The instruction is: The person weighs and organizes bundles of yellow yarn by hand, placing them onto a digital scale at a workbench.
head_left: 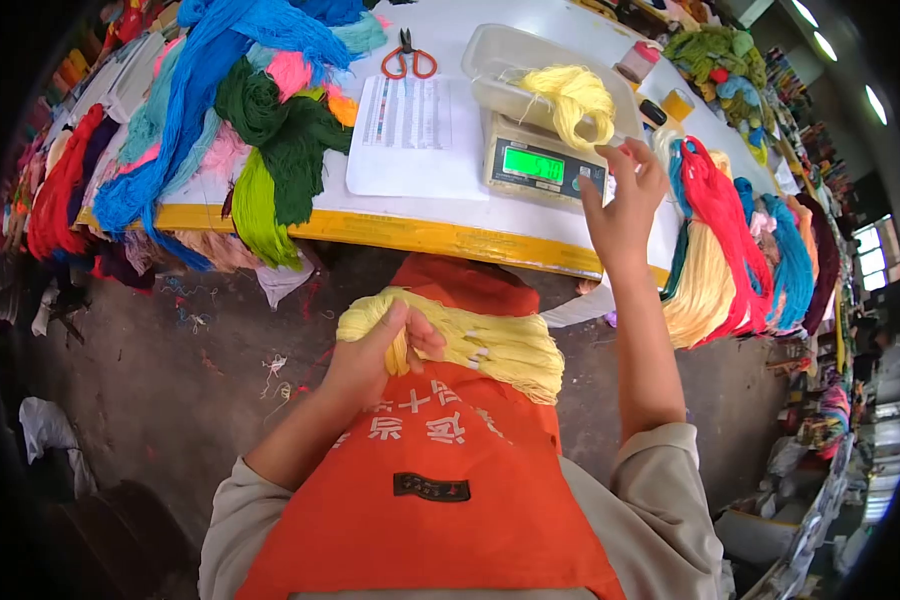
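Note:
A long hank of pale yellow yarn (500, 345) lies across my lap on the red apron. My left hand (385, 345) is closed round some strands at its left end. On the table, a smaller bundle of yellow yarn (570, 95) rests in a clear plastic tray (490, 60) on top of a digital scale (505, 185). The scale's green display is lit. My right hand (630, 195) is raised at the scale's right side, thumb and fingers apart, fingertips beside the yarn's lower loop. Nothing shows in its grasp.
Red-handled thread snips (408, 58) and a printed sheet (410, 140) lie left of the scale. Blue yarn (185, 110) and dark green yarn (280, 150) are piled at left. Red yarn (725, 230) hangs over the yellow table edge (400, 230) at right, among other colours.

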Tool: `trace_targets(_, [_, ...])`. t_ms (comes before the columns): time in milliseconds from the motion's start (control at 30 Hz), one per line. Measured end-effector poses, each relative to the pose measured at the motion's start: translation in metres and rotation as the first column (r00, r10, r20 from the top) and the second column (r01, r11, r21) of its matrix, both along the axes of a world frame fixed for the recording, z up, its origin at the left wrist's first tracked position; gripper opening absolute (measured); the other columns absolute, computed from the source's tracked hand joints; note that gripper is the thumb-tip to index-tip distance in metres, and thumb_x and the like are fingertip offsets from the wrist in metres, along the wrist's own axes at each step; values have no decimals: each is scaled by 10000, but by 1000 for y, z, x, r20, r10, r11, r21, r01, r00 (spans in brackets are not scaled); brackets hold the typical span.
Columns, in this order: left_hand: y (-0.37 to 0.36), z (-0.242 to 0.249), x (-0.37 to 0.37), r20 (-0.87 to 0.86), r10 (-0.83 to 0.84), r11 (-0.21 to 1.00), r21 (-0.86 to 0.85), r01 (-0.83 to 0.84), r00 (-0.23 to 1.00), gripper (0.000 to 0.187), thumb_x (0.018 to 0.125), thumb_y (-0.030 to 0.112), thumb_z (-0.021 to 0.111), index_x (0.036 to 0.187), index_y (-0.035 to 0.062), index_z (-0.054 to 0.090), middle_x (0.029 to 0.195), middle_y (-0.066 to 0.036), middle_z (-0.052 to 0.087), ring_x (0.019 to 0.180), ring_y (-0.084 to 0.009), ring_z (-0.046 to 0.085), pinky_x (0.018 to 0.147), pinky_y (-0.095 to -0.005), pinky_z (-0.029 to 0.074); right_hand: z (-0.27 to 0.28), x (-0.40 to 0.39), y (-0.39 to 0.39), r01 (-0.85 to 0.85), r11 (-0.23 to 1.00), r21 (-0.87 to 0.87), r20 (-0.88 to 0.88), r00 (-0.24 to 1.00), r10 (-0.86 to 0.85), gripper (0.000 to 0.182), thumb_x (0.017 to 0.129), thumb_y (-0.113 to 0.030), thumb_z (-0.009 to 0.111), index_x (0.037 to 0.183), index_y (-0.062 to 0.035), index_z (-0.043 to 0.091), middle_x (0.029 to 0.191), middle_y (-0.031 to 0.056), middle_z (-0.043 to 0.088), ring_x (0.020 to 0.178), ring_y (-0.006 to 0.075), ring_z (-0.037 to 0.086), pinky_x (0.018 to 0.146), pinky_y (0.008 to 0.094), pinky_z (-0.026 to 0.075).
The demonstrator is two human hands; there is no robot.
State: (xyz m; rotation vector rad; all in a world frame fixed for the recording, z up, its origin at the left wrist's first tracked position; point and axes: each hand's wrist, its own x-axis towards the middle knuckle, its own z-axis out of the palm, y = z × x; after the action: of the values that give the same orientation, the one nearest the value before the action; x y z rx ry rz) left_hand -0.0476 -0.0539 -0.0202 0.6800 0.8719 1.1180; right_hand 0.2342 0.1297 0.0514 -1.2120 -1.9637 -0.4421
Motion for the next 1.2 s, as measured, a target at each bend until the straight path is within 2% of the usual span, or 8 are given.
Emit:
trace_targets(433, [-17, -19, 0, -58, -157, 987, -43, 155, 986, 475, 1064, 394, 378, 898, 24, 626, 814, -73, 668, 645, -92, 594, 551, -225, 468, -7, -8, 46, 152, 988, -38, 275, 952, -136, 376, 730, -185, 797, 1072, -105, 663, 1384, 137, 454, 1290, 369, 382, 1039, 532, 278])
trace_targets(567, [-16, 0, -2, -116, -89, 994, -80, 80, 989, 394, 1061, 362, 399, 904, 44, 572, 838, -85, 638, 638, -102, 555, 530, -221, 429, 15, 45, 79, -109, 988, -110, -67, 993, 102, 328, 833, -205, 734, 1114, -55, 656, 1273, 130, 562, 1161, 314, 517, 991, 442, 395])
trace_targets(733, [-2, -24, -35, 111, 183, 980, 56, -190, 977, 368, 1039, 342, 460, 894, 44, 619, 723, -37, 567, 454, -76, 372, 413, -228, 293, 145, 256, 31, -533, 829, 170, -959, 103, 264, 202, 904, -83, 523, 1086, -18, 584, 1057, 129, 621, 1026, 275, 610, 914, 437, 504])
trace_targets(900, [29, 29, -41, 444, -86, 957, 286, -50, 892, 511, 1036, 329, 470, 1442, 46, 346, 991, -91, 660, 406, -37, 357, 383, -176, 268, 192, 205, -116, 155, 950, 271, -799, 587, 132, 277, 932, -234, 651, 1005, 32, 669, 787, 61, 631, 662, 130, 573, 628, 263, 487])
trace_targets(1000, [52, 41, -5, 257, -437, 837, 466, 285, 862, 483, 1023, 328, 506, 1390, 21, 440, 1094, -120, 673, 489, -68, 504, 421, -179, 344, 147, 73, -145, -131, 962, -242, -707, 703, -82, 300, 918, -237, 682, 1102, 0, 670, 769, 10, 650, 579, 42, 488, 528, 201, 385])
trace_targets(1067, [46, 62, 34, 65, -425, 835, 414, 363, 903, 447, 1024, 350, 514, 1320, 15, 537, 1070, -108, 675, 771, -129, 623, 585, -226, 463, 115, 13, -159, -382, 633, -673, -639, 733, -236, 292, 939, -204, 652, 1174, -31, 649, 824, -11, 678, 527, 5, 411, 471, 196, 328])
trace_targets(1133, [47, 69, 53, -48, -388, 820, 438, 368, 921, 433, 1025, 351, 521, 1299, 18, 563, 1044, -79, 657, 884, -130, 623, 738, -255, 495, 92, -24, -145, -689, 211, -694, -717, 686, -120, 241, 1009, -164, 547, 1202, -24, 582, 793, -22, 658, 521, 2, 423, 456, 171, 323])
trace_targets(1200, [40, 66, 63, 45, -248, 889, 408, 209, 968, 377, 1026, 305, 534, 1239, -1, 588, 995, -34, 618, 909, -110, 598, 819, -259, 485, 55, -39, -137, -776, 254, -577, -812, 577, -84, 194, 1022, -122, 505, 1183, -21, 549, 869, 13, 675, 528, 19, 460, 465, 172, 352])
